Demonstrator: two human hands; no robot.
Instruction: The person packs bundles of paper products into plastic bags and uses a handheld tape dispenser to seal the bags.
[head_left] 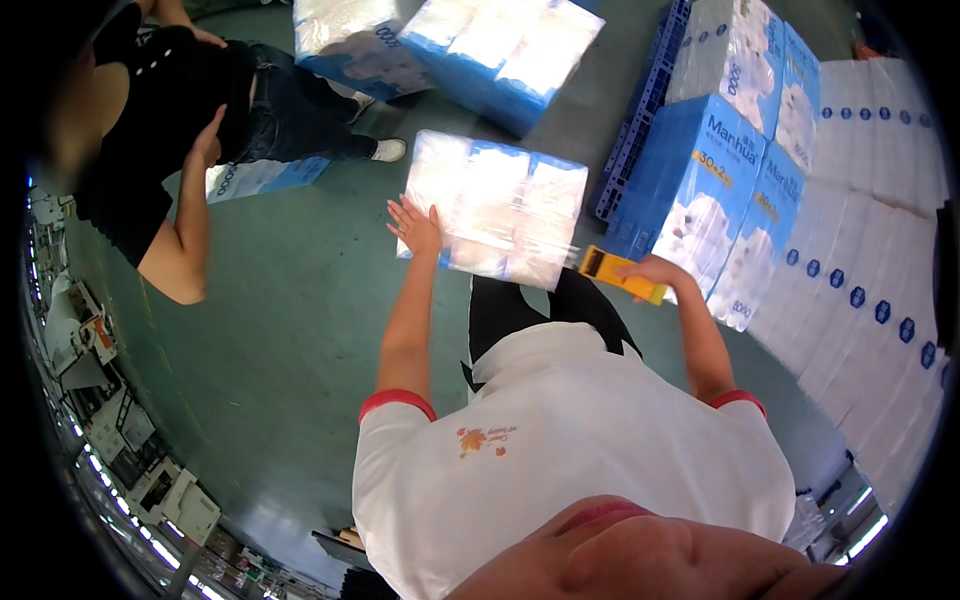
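Observation:
A plastic-wrapped bundle of white tissue packs [485,205] with blue edges is in front of my legs. My left hand [415,226] lies on its left side, palm down with fingers spread. On the right, my right hand [658,272] is closed on a flat yellow tool [618,275] with dark markings, whose kind I cannot make out. The tool's front end is close to the bundle's lower right corner. Pale, shiny streaks show between the two, perhaps loose film; they are blurred.
Blue-and-white wrapped bundles [690,190] are stacked to my right beside a blue plastic pallet [640,110]. Beyond them rise white wrapped stacks [860,260]. More bundles [510,60] stand ahead. A person in black [165,110] is at the left, near another bundle [270,178].

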